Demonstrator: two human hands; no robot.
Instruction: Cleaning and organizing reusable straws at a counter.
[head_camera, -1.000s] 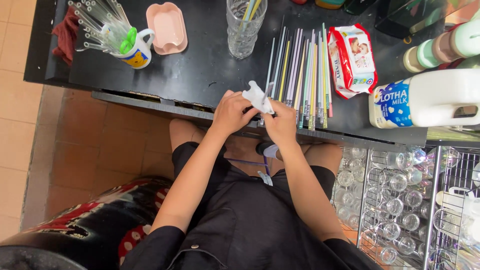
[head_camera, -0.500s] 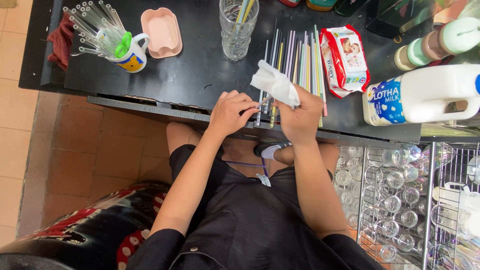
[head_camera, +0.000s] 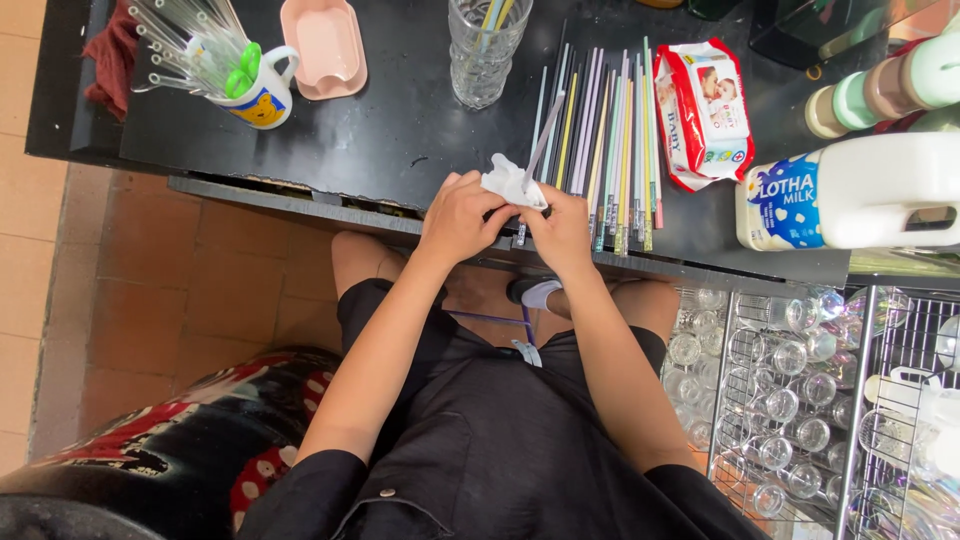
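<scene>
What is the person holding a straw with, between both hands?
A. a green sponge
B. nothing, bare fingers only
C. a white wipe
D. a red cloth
C: a crumpled white wipe sits pinched between the left hand and right hand, wrapped around the lower end of a pale straw.

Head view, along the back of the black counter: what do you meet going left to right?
Dark red cloth → mug of clear straws → pink tray → glass tumbler → row of coloured straws → wet-wipe pack → white milk jug.
</scene>
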